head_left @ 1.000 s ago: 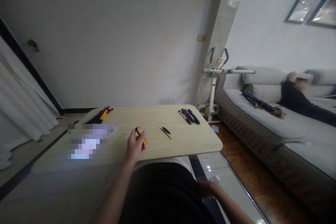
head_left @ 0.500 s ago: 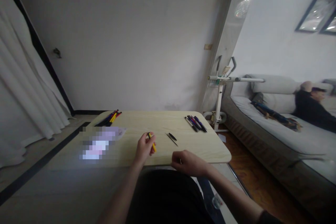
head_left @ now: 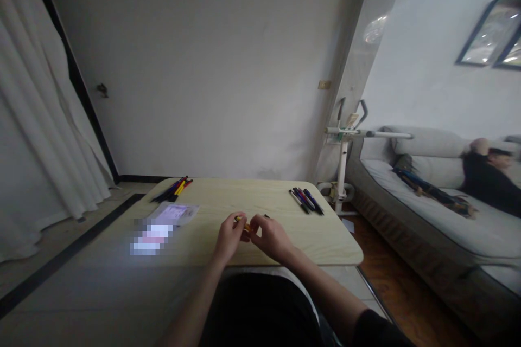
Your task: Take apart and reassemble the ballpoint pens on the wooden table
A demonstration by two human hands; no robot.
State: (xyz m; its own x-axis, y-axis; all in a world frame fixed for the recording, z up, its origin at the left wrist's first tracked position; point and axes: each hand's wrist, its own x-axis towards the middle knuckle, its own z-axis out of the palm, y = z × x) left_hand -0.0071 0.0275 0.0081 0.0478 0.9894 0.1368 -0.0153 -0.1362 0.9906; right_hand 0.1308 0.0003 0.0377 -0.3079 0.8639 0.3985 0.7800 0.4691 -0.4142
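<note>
Over the front half of the table, my left hand [head_left: 229, 236] is closed around a yellow pen [head_left: 247, 226] with a dark end. My right hand [head_left: 272, 237] meets it there, its thumb and fingers pinched at the pen's other end. Fingers cover much of the pen. Just behind my right hand the dark tip of a black pen part [head_left: 267, 216] shows on the table; the rest of it is hidden. Several pens [head_left: 306, 201] lie side by side at the back right, and several black, yellow and red pens [head_left: 176, 190] are bunched at the back left.
The pale wood-look table [head_left: 244, 190] has rounded corners. On its left lie a translucent packet [head_left: 189, 213] and a bright pixelated patch [head_left: 152, 238]. Beyond the right edge stand a white exercise machine [head_left: 342, 165] and a grey sofa [head_left: 407, 195], where a person [head_left: 486, 181] reclines.
My right hand has moved left and up from the table's front edge to the yellow pen in my left hand. It now covers most of the black pen parts. The view has tilted up slightly.
</note>
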